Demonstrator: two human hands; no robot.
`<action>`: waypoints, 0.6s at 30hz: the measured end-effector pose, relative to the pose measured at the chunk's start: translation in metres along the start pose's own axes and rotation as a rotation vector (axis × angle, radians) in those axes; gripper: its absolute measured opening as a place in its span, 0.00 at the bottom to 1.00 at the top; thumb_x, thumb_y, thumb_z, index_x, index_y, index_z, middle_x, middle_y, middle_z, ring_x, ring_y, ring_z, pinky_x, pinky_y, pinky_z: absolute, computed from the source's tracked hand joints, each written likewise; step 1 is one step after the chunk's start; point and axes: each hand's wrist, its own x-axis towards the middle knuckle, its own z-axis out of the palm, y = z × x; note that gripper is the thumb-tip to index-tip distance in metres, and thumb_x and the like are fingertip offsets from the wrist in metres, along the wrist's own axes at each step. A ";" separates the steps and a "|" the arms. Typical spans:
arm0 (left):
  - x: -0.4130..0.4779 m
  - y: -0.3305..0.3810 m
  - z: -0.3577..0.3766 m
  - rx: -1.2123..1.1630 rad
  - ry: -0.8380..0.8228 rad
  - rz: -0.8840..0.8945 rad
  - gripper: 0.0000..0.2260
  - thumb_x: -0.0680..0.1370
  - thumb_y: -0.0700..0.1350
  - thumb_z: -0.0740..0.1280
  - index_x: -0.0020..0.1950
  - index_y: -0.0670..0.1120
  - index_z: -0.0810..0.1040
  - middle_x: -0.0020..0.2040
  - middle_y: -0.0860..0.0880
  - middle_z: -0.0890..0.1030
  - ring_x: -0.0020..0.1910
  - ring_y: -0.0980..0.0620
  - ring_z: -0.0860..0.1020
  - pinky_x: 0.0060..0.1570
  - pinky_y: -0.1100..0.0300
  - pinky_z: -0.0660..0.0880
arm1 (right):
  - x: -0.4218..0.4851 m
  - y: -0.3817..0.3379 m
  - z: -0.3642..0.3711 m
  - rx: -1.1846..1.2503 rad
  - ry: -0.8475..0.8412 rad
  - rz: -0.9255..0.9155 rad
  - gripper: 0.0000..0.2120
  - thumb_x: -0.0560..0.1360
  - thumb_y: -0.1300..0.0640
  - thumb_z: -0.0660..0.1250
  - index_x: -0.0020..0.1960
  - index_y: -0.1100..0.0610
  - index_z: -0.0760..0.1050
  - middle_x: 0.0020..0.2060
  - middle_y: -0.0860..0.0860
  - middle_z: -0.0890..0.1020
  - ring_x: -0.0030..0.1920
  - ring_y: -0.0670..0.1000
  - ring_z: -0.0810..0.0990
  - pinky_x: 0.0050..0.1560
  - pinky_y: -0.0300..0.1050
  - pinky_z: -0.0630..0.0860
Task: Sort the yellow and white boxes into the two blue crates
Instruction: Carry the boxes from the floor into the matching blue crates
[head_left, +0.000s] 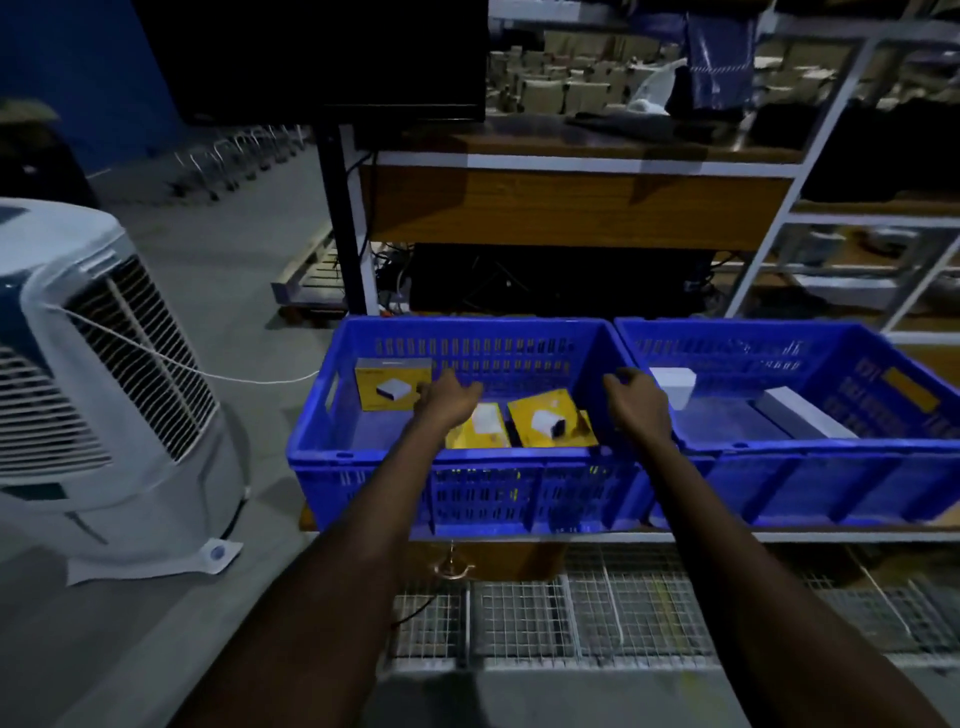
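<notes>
Two bare forearms stretch forward over a wire-mesh shelf toward a pair of blue slotted plastic crates set side by side on a wooden counter. In the left crate (363, 457), the left hand (445, 397) hovers palm-down, fingers loosely spread and holding nothing, its fingertips near an upright yellow cardboard box (393, 384) propped against the far wall; two more flat yellow printed boxes (553, 418) lie beside and partly under the wrist. The right hand (636, 400), likewise loose and empty, hangs over the divide between the crates, near a small white box (674, 384) in the right crate (779, 457), where a long white box (802, 415) also lies. The cartons look light and stiff (smooth-faced, probably slippery), best pinched across opposite edges. A white floor-standing air cooler (98, 364) stands left.
</notes>
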 end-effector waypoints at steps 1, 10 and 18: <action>0.004 0.005 0.006 0.045 0.011 0.045 0.31 0.82 0.56 0.60 0.80 0.46 0.53 0.79 0.38 0.53 0.76 0.36 0.57 0.70 0.39 0.63 | 0.003 0.004 -0.003 -0.038 0.028 -0.030 0.20 0.79 0.50 0.61 0.66 0.59 0.74 0.58 0.62 0.79 0.57 0.64 0.77 0.54 0.56 0.74; -0.047 0.074 0.088 0.327 0.103 0.502 0.33 0.80 0.58 0.62 0.80 0.53 0.50 0.81 0.44 0.46 0.79 0.39 0.45 0.74 0.34 0.48 | -0.015 0.043 -0.031 -0.493 0.122 -0.244 0.25 0.76 0.45 0.62 0.71 0.52 0.68 0.70 0.58 0.70 0.69 0.62 0.65 0.63 0.62 0.68; -0.095 0.113 0.183 0.408 -0.016 0.739 0.36 0.80 0.60 0.60 0.80 0.54 0.43 0.81 0.45 0.42 0.79 0.41 0.41 0.74 0.35 0.45 | -0.053 0.113 -0.092 -0.556 0.209 -0.088 0.26 0.78 0.44 0.61 0.74 0.49 0.64 0.74 0.56 0.65 0.75 0.60 0.59 0.71 0.63 0.59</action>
